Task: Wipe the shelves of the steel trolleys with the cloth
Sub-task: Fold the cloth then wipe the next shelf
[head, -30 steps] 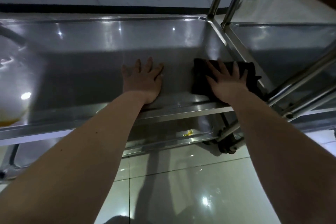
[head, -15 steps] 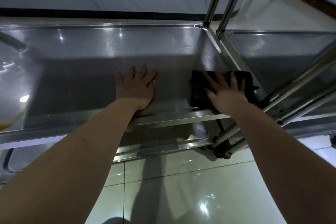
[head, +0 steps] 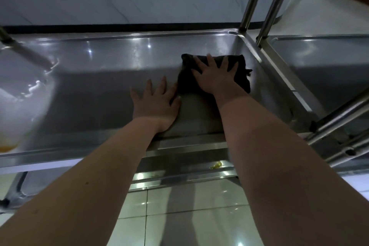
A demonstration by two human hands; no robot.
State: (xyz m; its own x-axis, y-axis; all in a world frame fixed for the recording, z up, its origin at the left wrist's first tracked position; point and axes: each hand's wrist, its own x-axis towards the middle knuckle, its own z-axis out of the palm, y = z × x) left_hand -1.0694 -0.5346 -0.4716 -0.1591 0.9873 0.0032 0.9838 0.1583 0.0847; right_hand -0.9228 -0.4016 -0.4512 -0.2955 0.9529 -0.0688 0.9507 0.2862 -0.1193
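A white blurry thing [head: 20, 94] with some orange at its bottom is sitting at the far left of the shelf [head: 95, 78]. I cannot tell what it is. The shelf is shiny steel with a low rim all round.

The left hand [head: 157, 104] is lying flat on the bare steel near the front rim. Its fingers are straight and spread, and it is holding nothing. Its fingertips are reaching just beside the left edge of the cloth [head: 242, 74].

The cloth is dark and is lying flat on the shelf, near the right rim. The right hand [head: 215, 78] is pressing down on top of it. Its fingers are straight and spread wide, not curling round the cloth.

Two steel posts [head: 253, 0] are standing up by the back right corner. Just past them a second shelf [head: 323, 62] is sitting side by side with the first.

Below the front rim a lower shelf [head: 175, 166] is showing, with a small yellow bit [head: 216, 165] lying on it. Shiny floor tiles [head: 179, 205] are showing under the arms.
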